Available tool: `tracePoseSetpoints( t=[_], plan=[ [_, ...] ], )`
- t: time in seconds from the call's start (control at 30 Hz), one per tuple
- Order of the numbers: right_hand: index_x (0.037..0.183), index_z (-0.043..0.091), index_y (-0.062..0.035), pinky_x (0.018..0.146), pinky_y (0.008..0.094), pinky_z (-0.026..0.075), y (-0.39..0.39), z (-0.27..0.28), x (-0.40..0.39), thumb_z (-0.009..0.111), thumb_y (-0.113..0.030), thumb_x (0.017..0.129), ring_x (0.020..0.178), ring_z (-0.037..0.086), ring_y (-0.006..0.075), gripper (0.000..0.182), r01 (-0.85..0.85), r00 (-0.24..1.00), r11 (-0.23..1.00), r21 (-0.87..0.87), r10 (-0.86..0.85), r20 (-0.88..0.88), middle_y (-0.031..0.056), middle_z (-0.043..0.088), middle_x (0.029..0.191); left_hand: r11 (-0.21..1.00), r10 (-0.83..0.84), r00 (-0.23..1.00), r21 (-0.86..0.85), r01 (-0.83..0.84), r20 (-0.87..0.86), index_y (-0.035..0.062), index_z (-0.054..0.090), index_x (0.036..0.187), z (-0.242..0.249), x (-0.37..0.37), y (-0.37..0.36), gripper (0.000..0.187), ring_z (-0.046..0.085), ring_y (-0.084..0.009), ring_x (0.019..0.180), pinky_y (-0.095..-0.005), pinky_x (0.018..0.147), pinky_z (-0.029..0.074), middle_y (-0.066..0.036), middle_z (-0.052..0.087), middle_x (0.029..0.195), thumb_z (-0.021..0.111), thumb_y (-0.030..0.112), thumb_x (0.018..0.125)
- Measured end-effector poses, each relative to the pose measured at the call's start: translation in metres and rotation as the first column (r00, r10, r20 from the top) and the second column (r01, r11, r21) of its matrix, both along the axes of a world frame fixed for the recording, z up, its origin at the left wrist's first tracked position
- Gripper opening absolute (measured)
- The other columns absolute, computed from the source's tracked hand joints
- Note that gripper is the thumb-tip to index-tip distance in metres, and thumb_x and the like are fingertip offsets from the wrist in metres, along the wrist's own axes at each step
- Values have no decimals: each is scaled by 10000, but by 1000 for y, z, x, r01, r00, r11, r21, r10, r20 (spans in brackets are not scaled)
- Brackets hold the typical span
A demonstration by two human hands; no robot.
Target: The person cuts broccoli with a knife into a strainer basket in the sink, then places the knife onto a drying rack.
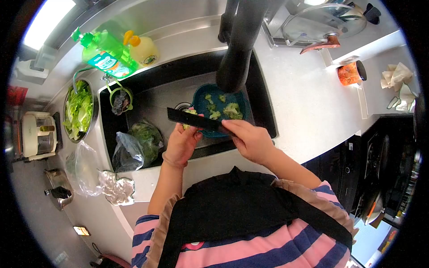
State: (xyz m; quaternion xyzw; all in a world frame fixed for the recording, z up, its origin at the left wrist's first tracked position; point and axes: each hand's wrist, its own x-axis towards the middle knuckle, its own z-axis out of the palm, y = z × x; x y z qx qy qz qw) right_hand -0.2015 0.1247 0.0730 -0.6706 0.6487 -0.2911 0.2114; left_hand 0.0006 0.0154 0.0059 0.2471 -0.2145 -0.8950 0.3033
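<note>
My right hand (251, 139) is closed around the handle of a black-bladed kitchen knife (191, 118), its blade pointing left over the sink. Behind the blade, my left hand (180, 146) grips a piece of broccoli (191, 111), partly hidden by the knife. Just beyond both hands, a teal basket (197, 94) sits in the dark sink (154, 92). Several cut broccoli florets (232, 110) lie inside it. The black faucet (233, 73) hangs over the basket's far side.
In the sink's left part lies a plastic bag of greens (145, 143), with a small green strainer (128, 106) behind it. A bowl of lettuce (79, 109), a green soap bottle (109, 56) and crumpled foil (117, 186) stand around the left side. A glass lid (319, 24) is at back right.
</note>
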Motion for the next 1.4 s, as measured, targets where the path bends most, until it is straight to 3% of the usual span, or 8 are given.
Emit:
tracePoseSetpoints(
  t=[0.07, 0.27, 0.67, 0.93, 1.0, 1.17, 1.33, 1.4],
  plan=[
    [1222, 529, -72, 654, 313, 544, 4, 8, 5, 606, -35, 738, 852, 648, 260, 491, -64, 998, 993, -101, 62, -27, 112, 601, 1096, 998, 22, 999, -53, -19, 47, 88, 384, 1323, 11, -7, 1, 486, 544, -154, 1001, -286, 878, 440, -92, 538, 1197, 573, 70, 875],
    [1168, 566, -48, 630, 296, 544, 9, 18, 11, 615, -10, 716, 799, 660, 234, 456, -129, 991, 976, -175, 119, -66, 109, 605, 1083, 961, 4, 974, -269, 59, 226, 69, 388, 1329, 24, -9, 2, 528, 576, -133, 935, -248, 823, 483, -121, 558, 1155, 612, 84, 850],
    [1177, 567, -36, 619, 294, 549, 14, 17, 13, 621, 14, 675, 806, 661, 229, 507, -124, 990, 971, -205, 106, -93, 121, 606, 1097, 904, -2, 977, -418, 93, 212, 50, 376, 1330, 24, -8, 2, 565, 592, -155, 949, -259, 815, 508, -140, 545, 1197, 640, 102, 833],
    [1254, 499, -32, 574, 282, 522, 15, 18, 20, 551, -35, 727, 733, 653, 207, 529, -139, 969, 975, -175, 97, -228, 113, 568, 1120, 947, -24, 987, -313, 73, 156, 11, 376, 1336, 42, -9, 8, 535, 601, -253, 1000, -357, 855, 526, -198, 532, 1208, 589, 127, 859],
    [1223, 537, -15, 538, 286, 517, 14, 19, 23, 598, 40, 664, 723, 642, 222, 565, -95, 978, 977, -189, 57, -199, 130, 586, 1074, 962, -24, 989, -267, 62, 144, 10, 372, 1340, 40, -8, 4, 543, 592, -267, 1032, -374, 879, 519, -201, 528, 1214, 592, 120, 857],
    [1252, 510, -12, 541, 286, 514, 13, 22, 26, 599, 39, 661, 721, 635, 223, 600, -100, 980, 980, -170, 67, -189, 135, 561, 1098, 920, -102, 954, -339, 198, 282, 2, 382, 1342, 40, -3, 3, 542, 557, -275, 1107, -394, 920, 494, -220, 531, 1222, 590, 49, 843],
    [1259, 498, 2, 545, 287, 515, 12, 23, 24, 600, 40, 650, 739, 635, 231, 618, -128, 974, 983, -135, 100, -202, 132, 555, 1100, 899, -62, 966, -406, 163, 250, -19, 396, 1329, 37, -2, -1, 528, 566, -265, 1097, -371, 923, 491, -216, 543, 1214, 587, 32, 839],
    [1302, 435, 8, 539, 289, 505, 13, 18, 24, 513, -40, 743, 710, 637, 210, 567, -146, 967, 978, -148, 110, -232, 130, 529, 1132, 870, -43, 963, -464, 167, 267, -23, 398, 1326, 42, 0, -1, 527, 570, -261, 1092, -362, 926, 489, -211, 545, 1214, 588, 31, 837]
  ],
)
